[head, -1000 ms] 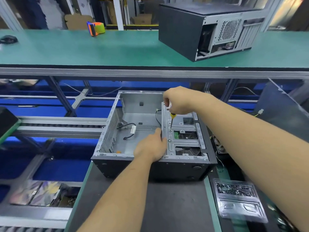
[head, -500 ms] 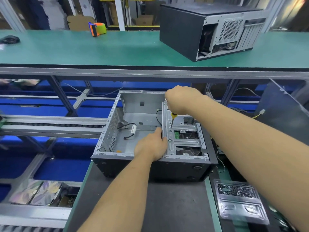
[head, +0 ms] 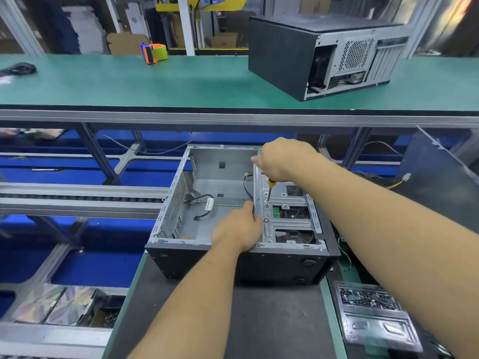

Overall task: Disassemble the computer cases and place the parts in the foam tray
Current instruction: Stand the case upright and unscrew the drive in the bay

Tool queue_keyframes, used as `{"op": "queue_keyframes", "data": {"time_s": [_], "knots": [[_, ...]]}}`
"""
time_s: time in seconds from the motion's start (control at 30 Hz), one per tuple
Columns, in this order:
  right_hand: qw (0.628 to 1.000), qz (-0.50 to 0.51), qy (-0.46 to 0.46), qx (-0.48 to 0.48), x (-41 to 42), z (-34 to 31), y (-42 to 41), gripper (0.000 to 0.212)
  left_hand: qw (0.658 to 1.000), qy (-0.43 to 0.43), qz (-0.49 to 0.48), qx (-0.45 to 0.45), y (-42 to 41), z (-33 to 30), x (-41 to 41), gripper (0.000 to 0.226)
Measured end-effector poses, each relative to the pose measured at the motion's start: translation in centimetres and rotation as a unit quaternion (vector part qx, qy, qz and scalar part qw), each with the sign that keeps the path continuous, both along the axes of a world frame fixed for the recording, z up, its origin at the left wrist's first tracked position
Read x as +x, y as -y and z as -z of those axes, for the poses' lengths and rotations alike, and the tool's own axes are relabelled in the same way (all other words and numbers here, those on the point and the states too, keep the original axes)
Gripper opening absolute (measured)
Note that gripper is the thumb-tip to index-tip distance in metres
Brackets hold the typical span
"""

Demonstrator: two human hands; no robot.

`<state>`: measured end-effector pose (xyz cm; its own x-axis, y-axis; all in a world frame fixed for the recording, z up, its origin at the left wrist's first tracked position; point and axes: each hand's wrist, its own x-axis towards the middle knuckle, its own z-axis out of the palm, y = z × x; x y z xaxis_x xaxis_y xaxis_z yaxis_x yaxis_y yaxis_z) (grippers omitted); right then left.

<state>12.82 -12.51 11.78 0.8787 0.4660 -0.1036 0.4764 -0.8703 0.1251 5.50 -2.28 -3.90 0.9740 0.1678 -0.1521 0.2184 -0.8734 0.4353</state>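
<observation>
An open computer case (head: 181, 193) lies on its side on the dark mat in front of me, its grey interior bare apart from loose black cables (head: 203, 200). A metal drive cage (head: 290, 218) fills its right part. My right hand (head: 282, 159) grips a yellow-handled screwdriver (head: 269, 189), held upright with its tip on a screw in the cage's left flange. My left hand (head: 238, 229) holds the cage's left edge, fingers curled round it. A second, closed black case (head: 321, 55) stands on the upper green shelf at the back right.
A clear plastic tray (head: 375, 314) holding small screws lies at the lower right. An orange and green tape dispenser (head: 154, 53) sits on the green shelf (head: 129, 84). Conveyor rails (head: 77, 198) and blue bins run to the left, below the shelf.
My right hand has shifted slightly on the screwdriver, whose tip stays on the same screw. My left hand stays on the cage edge.
</observation>
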Motion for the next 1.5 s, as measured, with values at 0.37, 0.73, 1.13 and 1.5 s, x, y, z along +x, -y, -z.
{"op": "queue_keyframes", "data": {"time_s": [0.37,0.73,1.13,1.5], "knots": [[0.991,-0.079,-0.065,0.083,0.5,-0.3,1.3,0.028,1.0,-0.003,0.002,0.002,0.1,-0.2,0.0,0.03],[0.999,0.018,0.03,0.009,0.4,0.3,1.3,0.021,1.0,-0.001,-0.001,0.001,0.1,-0.1,0.0,0.032],[0.994,-0.04,-0.075,0.068,-0.1,0.2,1.0,0.028,1.0,-0.001,-0.002,0.001,0.1,-0.3,-0.1,0.033],[0.996,-0.052,-0.042,0.062,0.1,-0.2,1.2,0.015,1.0,-0.005,-0.001,0.006,0.1,-0.3,-0.2,0.027]]}}
